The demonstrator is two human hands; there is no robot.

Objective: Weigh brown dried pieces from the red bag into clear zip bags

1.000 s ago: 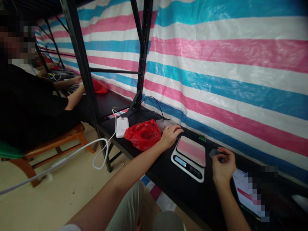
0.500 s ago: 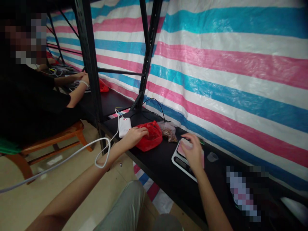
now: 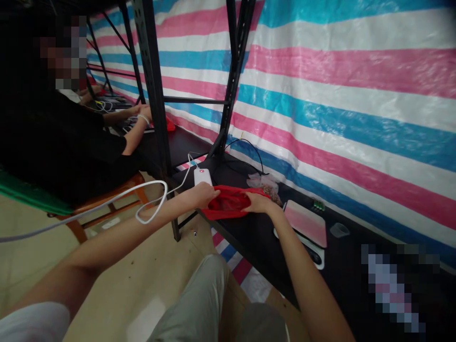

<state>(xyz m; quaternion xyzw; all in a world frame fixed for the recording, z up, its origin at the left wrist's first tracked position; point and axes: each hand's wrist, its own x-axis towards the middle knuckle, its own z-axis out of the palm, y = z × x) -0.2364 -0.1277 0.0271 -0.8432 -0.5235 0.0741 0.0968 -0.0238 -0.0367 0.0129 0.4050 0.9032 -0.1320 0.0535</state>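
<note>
A red plastic bag (image 3: 231, 209) is stretched open at the near edge of the black shelf. My left hand (image 3: 205, 194) pinches its left rim, with the fingers closed. On the other side my right hand (image 3: 258, 202) grips the right rim. Behind my left hand lies a white power bank (image 3: 202, 176) with a white cable. A clear bag of small brownish pieces (image 3: 270, 191) sits behind my right hand. To the right is a white scale (image 3: 318, 259) with a pinkish plate (image 3: 306, 222) on top.
A small clear cup (image 3: 339, 230) and a green item (image 3: 318, 205) lie beyond the scale. Black metal posts (image 3: 153, 85) rise at the left. A person in black (image 3: 89, 142) sits on a wooden chair there. A white cable (image 3: 107, 209) crosses above my left forearm.
My right hand has left the scale and moved left to the red bag's rim. The bag is now pulled wider between both hands. The view has shifted, so things appear farther right.
</note>
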